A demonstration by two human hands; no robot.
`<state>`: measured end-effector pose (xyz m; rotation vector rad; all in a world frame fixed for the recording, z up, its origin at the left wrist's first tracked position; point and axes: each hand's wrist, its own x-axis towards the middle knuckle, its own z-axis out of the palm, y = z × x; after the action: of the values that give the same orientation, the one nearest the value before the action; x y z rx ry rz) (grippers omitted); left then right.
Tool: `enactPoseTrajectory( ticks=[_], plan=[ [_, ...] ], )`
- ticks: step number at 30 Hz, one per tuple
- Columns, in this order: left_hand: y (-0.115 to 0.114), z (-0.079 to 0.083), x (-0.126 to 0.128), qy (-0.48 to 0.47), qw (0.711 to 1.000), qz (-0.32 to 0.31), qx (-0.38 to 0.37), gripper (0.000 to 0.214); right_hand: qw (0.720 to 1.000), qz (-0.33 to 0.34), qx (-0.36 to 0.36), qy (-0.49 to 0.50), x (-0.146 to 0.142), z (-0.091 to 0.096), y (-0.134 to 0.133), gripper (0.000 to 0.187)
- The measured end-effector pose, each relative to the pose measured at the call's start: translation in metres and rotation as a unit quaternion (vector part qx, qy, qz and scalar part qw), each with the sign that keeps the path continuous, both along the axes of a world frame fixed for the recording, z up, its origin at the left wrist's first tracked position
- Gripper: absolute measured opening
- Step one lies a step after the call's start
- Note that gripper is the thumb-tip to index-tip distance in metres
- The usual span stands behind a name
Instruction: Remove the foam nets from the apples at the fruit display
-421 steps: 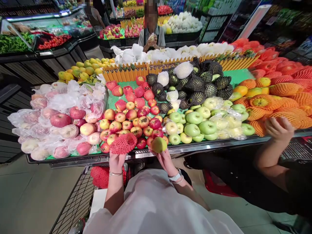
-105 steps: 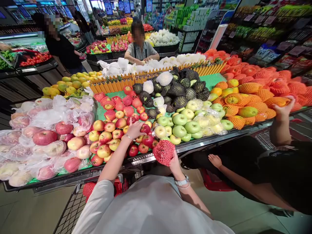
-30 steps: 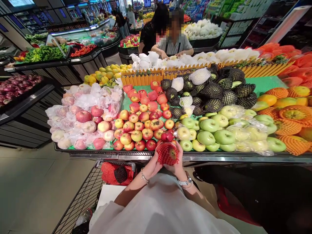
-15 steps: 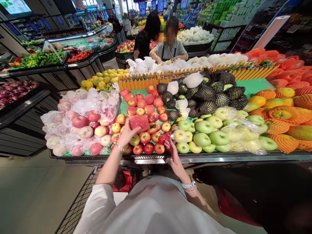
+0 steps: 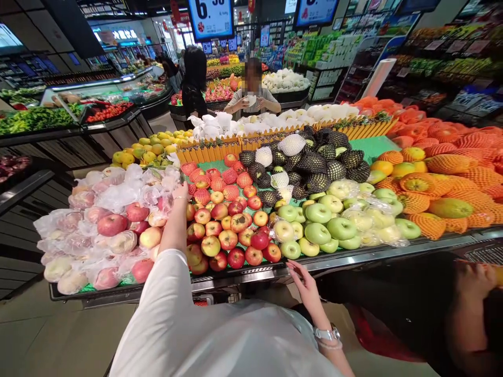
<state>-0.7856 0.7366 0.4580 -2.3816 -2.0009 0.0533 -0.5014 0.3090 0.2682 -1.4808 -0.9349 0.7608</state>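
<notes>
Left hand (image 5: 182,189) reaches far across the loose apples (image 5: 230,238) to the red-netted apples (image 5: 202,196), grip hidden. Right hand (image 5: 304,277) hangs low, fingers spread.

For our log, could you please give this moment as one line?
left hand: at red foam-netted apples | right hand: open, by metal stand rim

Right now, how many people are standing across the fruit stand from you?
2: a person in black, back turned, and right beside them a person in grey, facing the white-wrapped fruit. Others farther back may be hidden.
</notes>
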Motion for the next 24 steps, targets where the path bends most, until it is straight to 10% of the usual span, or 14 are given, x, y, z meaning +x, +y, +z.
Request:
enactPoseTrajectory(
  ticks=[11, 17, 19, 21, 24],
  plan=[
    [0.007, 0.000, -0.027, -0.026, 0.994, -0.109, -0.020, 0.082, 0.999, 0.035, -0.006, -0.016, -0.016, 0.007, 0.025, 0.039],
    [-0.098, 0.000, -0.104, -0.201, 0.945, -0.202, 0.162, 0.051, 0.993, 0.116, -0.019, -0.028, -0.021, 0.012, 0.031, 0.036],
    [-0.163, -0.032, -0.137, -0.264, 0.919, -0.121, 0.265, 0.040, 0.986, 0.164, -0.024, -0.022, -0.026, 0.009, 0.033, 0.036],
    [-0.234, -0.078, -0.160, -0.291, 0.885, 0.098, 0.350, 0.037, 0.975, 0.220, -0.032, -0.015, -0.035, 0.005, 0.035, 0.037],
    [-0.327, -0.156, -0.170, -0.263, 0.824, 0.403, 0.298, 0.044, 0.946, 0.319, -0.047, -0.004, -0.052, 0.006, 0.038, 0.035]
  ],
)
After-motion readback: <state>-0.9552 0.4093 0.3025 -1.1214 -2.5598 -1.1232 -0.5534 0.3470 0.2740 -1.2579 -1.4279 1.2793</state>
